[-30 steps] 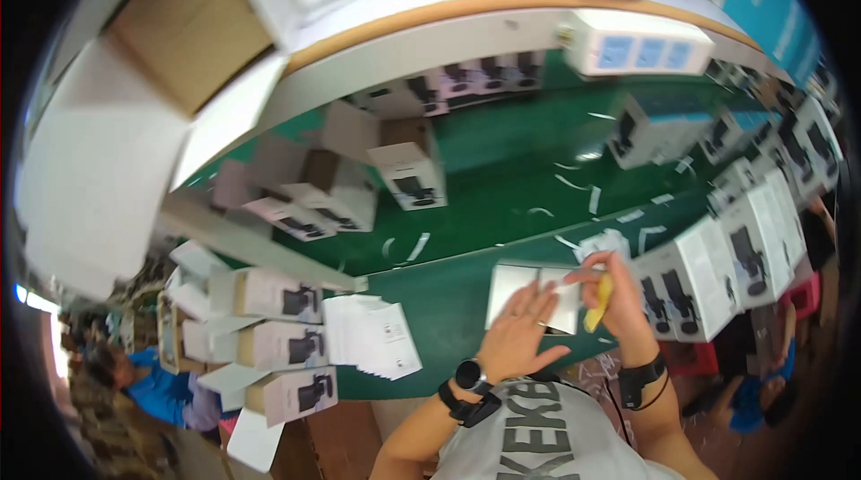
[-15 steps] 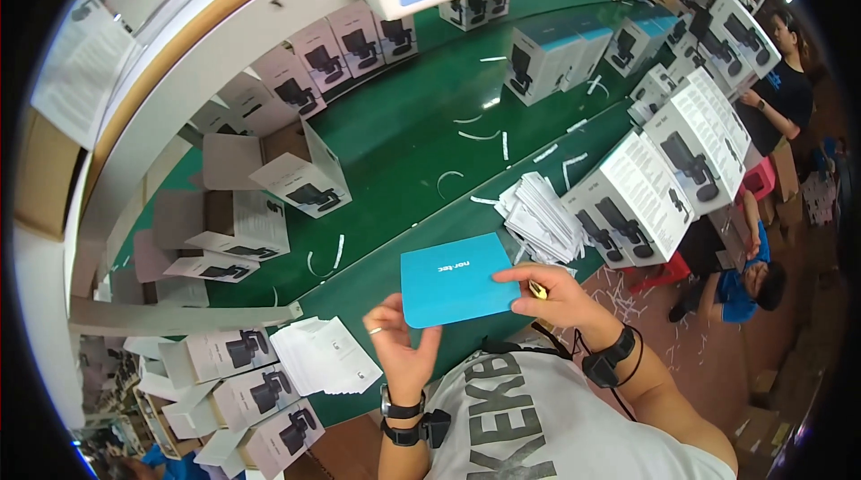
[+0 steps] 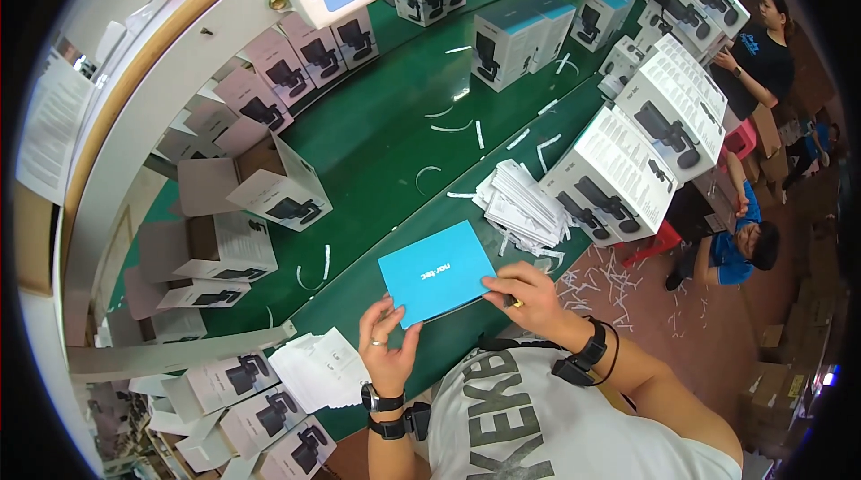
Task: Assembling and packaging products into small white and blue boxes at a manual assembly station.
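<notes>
Left hand (image 3: pixel 386 342) and right hand (image 3: pixel 527 301) are pinching blue packet (image 3: pixel 437 270) at near corners, long axis slanting between them, bulk lying beyond fingertips (image 3: pixel 495 284).

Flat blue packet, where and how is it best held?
I'd pinch the flat blue packet by its left and right edges, near the corners closest to you, coming from your side, where your left hand and right hand are now. It's thin and straight-edged, so a pinch should span its thickness.
</notes>
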Available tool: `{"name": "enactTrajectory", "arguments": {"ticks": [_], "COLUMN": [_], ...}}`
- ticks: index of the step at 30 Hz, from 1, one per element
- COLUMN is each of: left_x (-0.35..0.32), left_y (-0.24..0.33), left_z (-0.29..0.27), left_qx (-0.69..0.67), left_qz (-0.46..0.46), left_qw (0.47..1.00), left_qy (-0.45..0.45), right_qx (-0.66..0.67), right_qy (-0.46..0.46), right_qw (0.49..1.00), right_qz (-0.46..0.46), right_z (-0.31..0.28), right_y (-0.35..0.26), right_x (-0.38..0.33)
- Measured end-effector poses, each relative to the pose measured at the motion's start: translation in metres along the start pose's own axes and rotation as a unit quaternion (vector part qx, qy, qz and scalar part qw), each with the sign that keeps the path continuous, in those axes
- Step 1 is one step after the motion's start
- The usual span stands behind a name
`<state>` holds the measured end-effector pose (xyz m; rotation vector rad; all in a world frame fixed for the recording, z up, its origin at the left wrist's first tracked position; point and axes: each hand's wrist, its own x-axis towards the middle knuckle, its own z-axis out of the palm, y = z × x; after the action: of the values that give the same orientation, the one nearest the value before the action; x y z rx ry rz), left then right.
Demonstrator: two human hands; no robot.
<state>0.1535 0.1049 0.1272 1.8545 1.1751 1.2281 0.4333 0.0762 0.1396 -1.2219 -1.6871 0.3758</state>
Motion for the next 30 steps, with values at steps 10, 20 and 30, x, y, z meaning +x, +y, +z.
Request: {"name": "enactTrajectory", "arguments": {"ticks": [10, 20, 30], "left_x": [0.017, 0.042, 0.099], "left_y": [0.004, 0.04, 0.04], "left_z": [-0.012, 0.07, 0.032], "left_qx": [0.106, 0.369, 0.332], "left_qz": [0.114, 0.14, 0.15], "left_qw": [0.983, 0.886, 0.886], "left_qy": [-0.093, -0.243, -0.287], "right_qx": [-0.044, -0.118, 0.023], "right_qy": [-0.04, -0.031, -0.052], "right_qw": [0.997, 0.992, 0.998], "right_qz": [-0.046, -0.011, -0.013], "right_z": [-0.008, 0.003, -0.006], "right_y": [0.022, 0.019, 0.041], "right_x": [-0.019, -0.031, -0.01]}}
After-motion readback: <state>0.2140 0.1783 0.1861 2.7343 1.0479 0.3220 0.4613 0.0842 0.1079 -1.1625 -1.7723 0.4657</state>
